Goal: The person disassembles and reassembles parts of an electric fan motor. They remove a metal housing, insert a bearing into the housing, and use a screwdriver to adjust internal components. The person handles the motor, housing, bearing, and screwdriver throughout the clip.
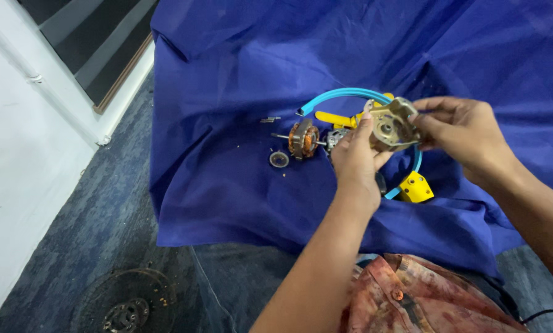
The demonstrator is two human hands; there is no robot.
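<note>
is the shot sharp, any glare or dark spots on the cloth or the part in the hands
Head view: mostly sharp, hands slightly soft; the metal housing held by the left hand and right hand shows mild sheen, no harsh glare; the blue cloth is evenly lit, with soft shadows in its folds; the floor is dimmer.

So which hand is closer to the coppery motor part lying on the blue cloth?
Left. The left hand is just right of the coppery motor part, not touching it. The right hand is farther right, past the metal housing both hands hold.
</note>
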